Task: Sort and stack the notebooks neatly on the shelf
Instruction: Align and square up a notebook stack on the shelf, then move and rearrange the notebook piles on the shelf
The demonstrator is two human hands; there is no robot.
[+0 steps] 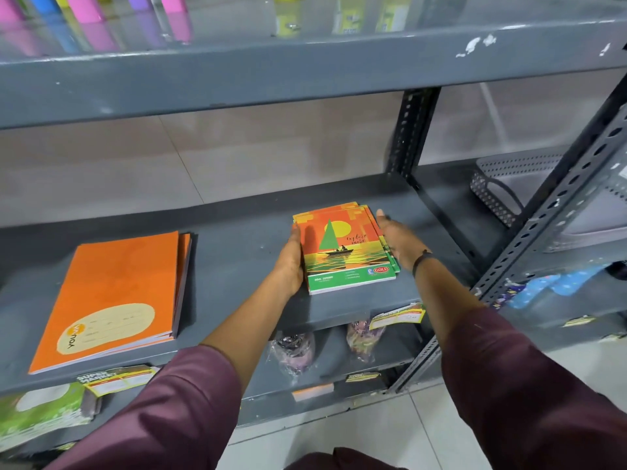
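— Notebooks with the sailboat cover (349, 252) lie flat in a small pile on the grey shelf (244, 245); where are your hands?

— One on each side; my left hand (291, 262) presses flat on the pile's left edge, fingers straight; my right hand (400, 242) is at the right edge with fingers straight and spread, not curled around anything; I cannot tell if it touches.

— Is the pile neat?

— Not quite; the books under the top one poke out at the back and on the right.

— Anything else on that shelf?

— Orange notebooks (112, 300) lie flat in their own pile, well apart, to the left; a grey basket with little holes (498, 188) sits further right, behind the post (556, 212).

— And below?

— Green notebooks (37, 415) on the lower shelf at the left; yellow price tags (115, 379) hang on the shelf edge.
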